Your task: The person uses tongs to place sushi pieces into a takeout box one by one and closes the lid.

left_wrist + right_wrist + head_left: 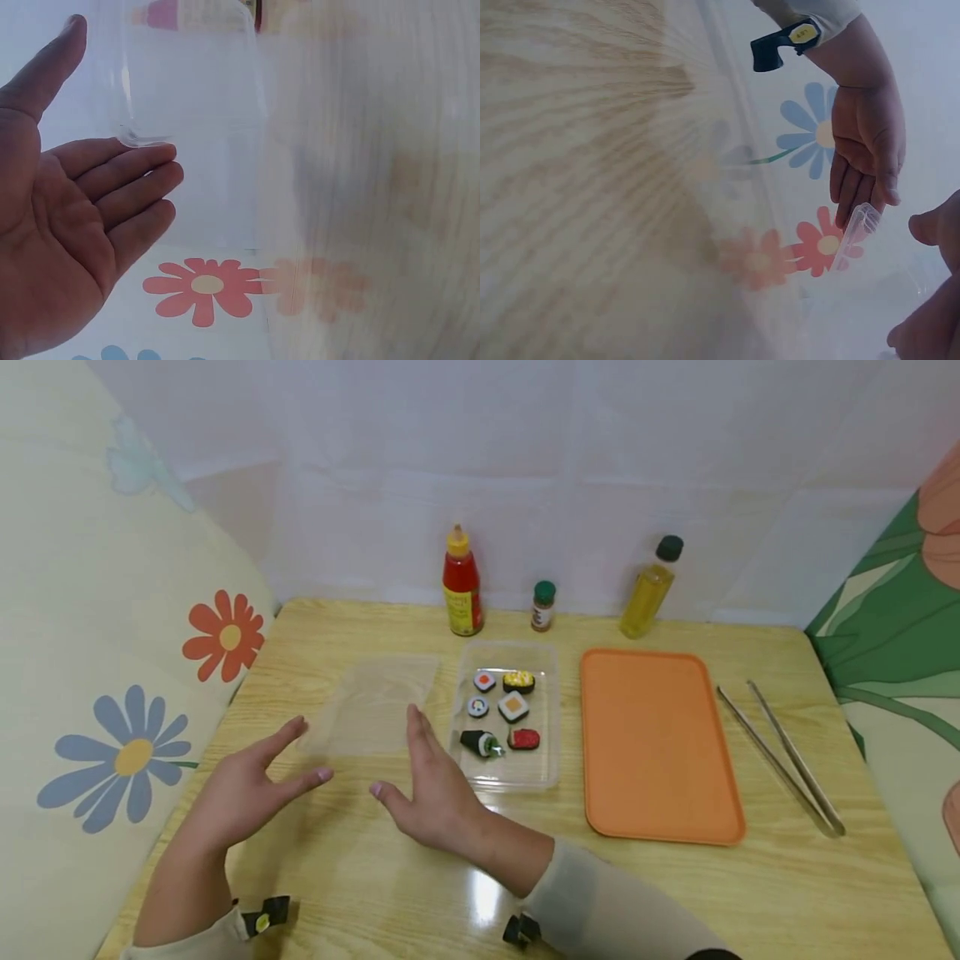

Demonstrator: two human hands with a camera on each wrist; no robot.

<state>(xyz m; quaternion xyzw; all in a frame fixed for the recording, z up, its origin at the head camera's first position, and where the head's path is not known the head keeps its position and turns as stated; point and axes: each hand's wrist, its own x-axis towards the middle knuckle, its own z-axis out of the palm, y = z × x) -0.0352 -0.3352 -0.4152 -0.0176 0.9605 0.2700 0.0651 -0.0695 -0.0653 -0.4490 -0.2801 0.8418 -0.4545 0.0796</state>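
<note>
Open grips (247,789) (427,785) flanking lid (372,704) edges

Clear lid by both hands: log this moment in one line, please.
left hand: open, beside clear lid | right hand: open, beside lid | lid: flat on table | sushi box: uncovered
</note>
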